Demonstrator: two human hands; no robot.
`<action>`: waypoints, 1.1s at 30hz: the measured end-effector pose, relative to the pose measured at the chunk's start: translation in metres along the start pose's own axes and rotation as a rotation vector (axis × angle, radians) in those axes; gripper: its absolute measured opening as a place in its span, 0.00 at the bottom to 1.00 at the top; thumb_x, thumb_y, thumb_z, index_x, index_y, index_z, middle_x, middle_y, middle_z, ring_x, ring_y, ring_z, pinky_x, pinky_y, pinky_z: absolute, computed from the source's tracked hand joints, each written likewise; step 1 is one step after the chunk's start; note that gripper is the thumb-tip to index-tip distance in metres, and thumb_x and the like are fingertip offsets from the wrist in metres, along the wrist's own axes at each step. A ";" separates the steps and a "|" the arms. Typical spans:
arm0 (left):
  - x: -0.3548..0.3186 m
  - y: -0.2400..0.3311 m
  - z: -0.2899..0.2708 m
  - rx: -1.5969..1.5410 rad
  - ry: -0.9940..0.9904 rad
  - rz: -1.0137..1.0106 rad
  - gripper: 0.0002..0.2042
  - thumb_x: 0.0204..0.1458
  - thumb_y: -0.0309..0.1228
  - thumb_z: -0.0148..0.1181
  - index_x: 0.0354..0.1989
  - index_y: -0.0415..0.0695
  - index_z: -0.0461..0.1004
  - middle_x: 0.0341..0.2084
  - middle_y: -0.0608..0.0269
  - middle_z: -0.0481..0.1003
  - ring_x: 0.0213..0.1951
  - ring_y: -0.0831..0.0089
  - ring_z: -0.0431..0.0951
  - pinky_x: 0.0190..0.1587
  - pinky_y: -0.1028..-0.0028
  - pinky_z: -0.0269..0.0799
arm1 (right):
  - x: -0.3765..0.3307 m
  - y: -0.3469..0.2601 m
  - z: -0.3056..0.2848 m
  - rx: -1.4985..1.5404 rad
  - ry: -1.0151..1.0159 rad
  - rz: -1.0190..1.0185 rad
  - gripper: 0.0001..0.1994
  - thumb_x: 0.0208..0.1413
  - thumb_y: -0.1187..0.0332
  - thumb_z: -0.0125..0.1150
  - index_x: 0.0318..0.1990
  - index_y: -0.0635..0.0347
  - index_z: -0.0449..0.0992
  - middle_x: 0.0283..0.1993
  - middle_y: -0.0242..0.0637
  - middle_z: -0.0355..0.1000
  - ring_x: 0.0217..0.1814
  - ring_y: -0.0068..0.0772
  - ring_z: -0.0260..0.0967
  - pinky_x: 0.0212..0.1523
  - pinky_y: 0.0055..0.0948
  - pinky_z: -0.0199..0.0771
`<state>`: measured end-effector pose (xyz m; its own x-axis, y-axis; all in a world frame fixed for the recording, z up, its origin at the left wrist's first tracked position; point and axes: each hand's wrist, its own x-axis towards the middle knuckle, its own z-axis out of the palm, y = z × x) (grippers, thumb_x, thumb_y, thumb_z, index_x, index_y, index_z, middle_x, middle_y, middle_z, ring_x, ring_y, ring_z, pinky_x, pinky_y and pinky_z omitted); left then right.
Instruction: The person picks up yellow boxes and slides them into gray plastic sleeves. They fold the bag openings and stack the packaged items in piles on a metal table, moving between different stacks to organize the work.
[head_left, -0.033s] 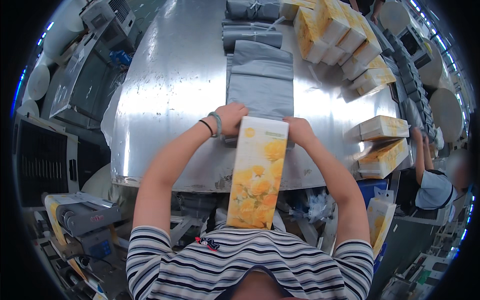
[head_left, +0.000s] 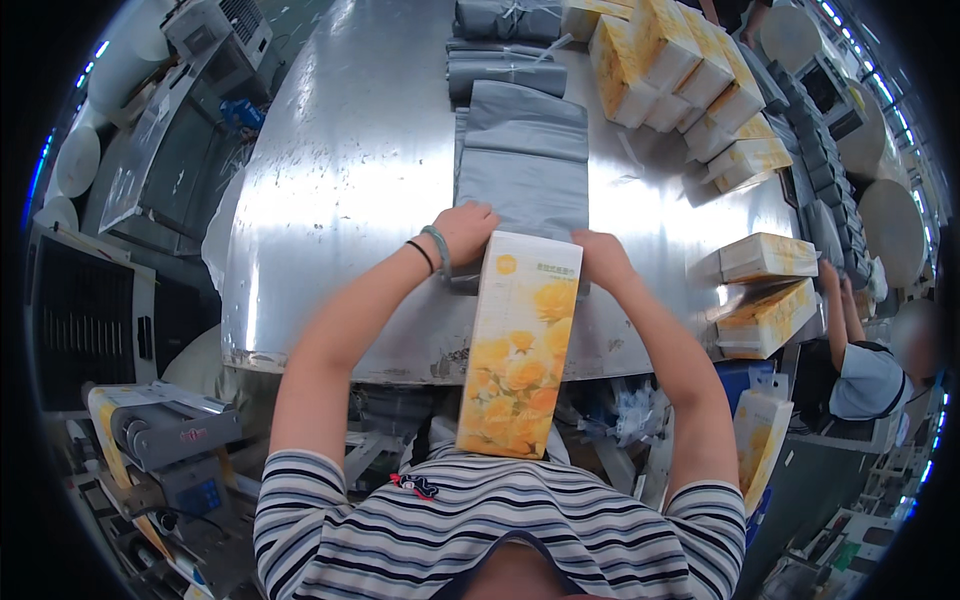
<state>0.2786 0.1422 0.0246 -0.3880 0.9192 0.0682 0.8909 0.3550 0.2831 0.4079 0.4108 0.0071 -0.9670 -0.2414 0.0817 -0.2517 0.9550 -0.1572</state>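
A long white pack of paper tissues with yellow roses (head_left: 518, 350) slants between my forearms, its near end against my striped shirt. Its far end lies over the near edge of a stack of flat grey plastic bags (head_left: 525, 185). At the left corner of that edge my left hand (head_left: 465, 237) is closed, fingers curled on the bag. My right hand (head_left: 603, 263) closes round the right corner, beside the pack's far end; its fingertips are partly hidden.
Tied rolls of grey bags (head_left: 507, 75) lie on the metal table (head_left: 340, 220). Several tissue packs (head_left: 665, 50) are piled at far right, and two more packs (head_left: 768, 257) lie nearer. A co-worker's arm (head_left: 835, 310) shows at right. A grey machine (head_left: 170, 430) stands at lower left.
The tissue pack and both my hands have shifted very slightly to the right. Otherwise the scene looks the same.
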 end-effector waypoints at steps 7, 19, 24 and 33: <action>-0.009 0.011 -0.014 -0.062 -0.129 -0.066 0.09 0.44 0.28 0.56 0.36 0.44 0.72 0.37 0.57 0.71 0.42 0.56 0.72 0.43 0.63 0.71 | -0.007 -0.023 -0.025 0.208 0.057 -0.034 0.09 0.46 0.67 0.57 0.32 0.62 0.77 0.30 0.42 0.74 0.34 0.47 0.72 0.39 0.35 0.73; 0.077 -0.163 0.031 -1.218 0.490 -0.737 0.33 0.54 0.31 0.52 0.66 0.34 0.46 0.64 0.47 0.55 0.64 0.61 0.56 0.63 0.70 0.55 | 0.126 0.150 0.024 1.171 0.347 0.826 0.36 0.55 0.62 0.58 0.66 0.67 0.48 0.65 0.46 0.56 0.65 0.37 0.56 0.61 0.34 0.58; 0.130 -0.171 0.011 -0.982 0.577 -0.826 0.32 0.55 0.38 0.54 0.64 0.34 0.53 0.60 0.48 0.62 0.61 0.62 0.62 0.60 0.71 0.58 | 0.198 0.147 0.035 1.149 0.365 0.704 0.36 0.49 0.62 0.62 0.63 0.69 0.54 0.60 0.51 0.63 0.63 0.42 0.61 0.61 0.33 0.58; 0.157 -0.135 0.007 -0.093 0.879 -0.785 0.25 0.47 0.30 0.60 0.55 0.37 0.64 0.54 0.49 0.67 0.57 0.55 0.66 0.58 0.63 0.61 | 0.217 0.108 0.032 0.370 0.385 0.660 0.32 0.48 0.65 0.60 0.62 0.62 0.58 0.60 0.53 0.61 0.63 0.53 0.57 0.66 0.44 0.49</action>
<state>0.0988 0.2400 -0.0098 -0.8830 0.0089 0.4693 0.3299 0.7229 0.6071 0.1693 0.4561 -0.0237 -0.8561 0.4850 0.1789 0.2978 0.7455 -0.5963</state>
